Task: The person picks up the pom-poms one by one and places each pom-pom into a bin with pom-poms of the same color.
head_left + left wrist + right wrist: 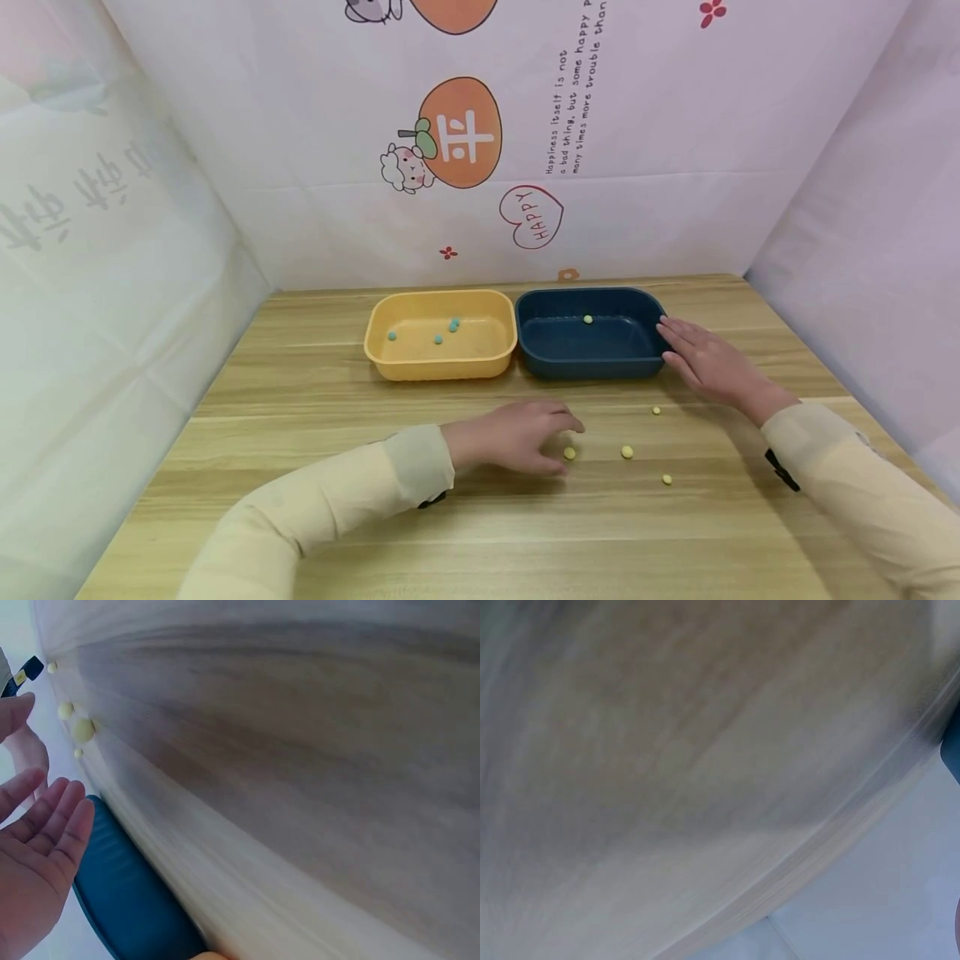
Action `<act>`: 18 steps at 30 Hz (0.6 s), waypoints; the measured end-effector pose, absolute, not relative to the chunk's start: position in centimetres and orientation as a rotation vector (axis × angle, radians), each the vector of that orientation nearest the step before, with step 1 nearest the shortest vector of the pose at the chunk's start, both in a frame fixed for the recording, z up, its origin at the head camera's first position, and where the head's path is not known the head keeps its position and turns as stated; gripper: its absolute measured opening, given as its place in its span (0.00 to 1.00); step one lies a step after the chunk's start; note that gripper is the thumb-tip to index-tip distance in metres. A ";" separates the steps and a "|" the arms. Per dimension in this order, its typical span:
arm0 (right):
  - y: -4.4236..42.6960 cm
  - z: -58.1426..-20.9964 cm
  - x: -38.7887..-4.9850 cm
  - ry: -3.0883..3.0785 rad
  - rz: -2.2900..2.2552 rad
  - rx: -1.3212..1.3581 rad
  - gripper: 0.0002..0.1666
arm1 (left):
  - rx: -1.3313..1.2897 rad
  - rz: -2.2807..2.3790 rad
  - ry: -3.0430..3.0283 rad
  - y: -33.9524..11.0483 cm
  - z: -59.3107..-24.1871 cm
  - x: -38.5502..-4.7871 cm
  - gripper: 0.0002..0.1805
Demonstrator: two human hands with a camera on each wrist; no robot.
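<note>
My left hand (521, 435) is just above the wooden table, thumb and fingers spread apart around a small round yellow ball (570, 453) without visibly touching it. In the left wrist view, the same hand (41, 855) has a gap between thumb and fingers. My right hand (708, 362) rests its fairly straight fingers against the right end of the dark blue box (592, 367). One yellow ball (588, 319) lies inside that box. More yellow balls lie on the table: one (627, 452) right of my left hand, one (667, 479) nearer me, one (656, 410) below the box.
A yellow box (442, 369) stands against the blue box's left side, with several small blue balls (438, 339) inside. Behind both boxes rises a printed white cloth (337, 208); more cloth hangs at both sides. The wooden table (300, 417) extends in front.
</note>
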State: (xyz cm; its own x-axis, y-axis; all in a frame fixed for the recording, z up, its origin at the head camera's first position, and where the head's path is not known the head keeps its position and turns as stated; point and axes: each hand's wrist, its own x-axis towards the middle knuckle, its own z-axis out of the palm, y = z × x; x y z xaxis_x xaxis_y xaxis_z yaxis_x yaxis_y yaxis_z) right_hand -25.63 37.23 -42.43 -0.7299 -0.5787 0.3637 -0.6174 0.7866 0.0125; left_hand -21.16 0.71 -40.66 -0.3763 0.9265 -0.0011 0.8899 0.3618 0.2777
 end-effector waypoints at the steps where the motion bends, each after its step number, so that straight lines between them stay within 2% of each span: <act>1: 37.2 -42.4 -25.7 -2.629 0.154 0.910 0.29 | 1.635 0.350 2.455 0.9 -40.7 -21.2 0.30; 7: 37.2 -42.4 -25.7 -2.637 0.150 0.908 0.30 | 1.569 0.368 2.429 1.6 -41.2 -21.6 0.25; 18: 37.2 -42.2 -25.6 -2.634 0.152 0.911 0.29 | 1.607 0.367 2.382 2.8 -41.8 -22.0 0.13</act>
State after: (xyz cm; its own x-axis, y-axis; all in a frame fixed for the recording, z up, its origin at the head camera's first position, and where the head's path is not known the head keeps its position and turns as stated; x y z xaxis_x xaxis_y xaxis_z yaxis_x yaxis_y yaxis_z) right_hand -25.56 37.18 -42.24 -0.7327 -0.5788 0.3579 -0.6160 0.7876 0.0126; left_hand -21.99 2.76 -41.83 -0.3636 0.9296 -0.0610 0.8681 0.3619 0.3397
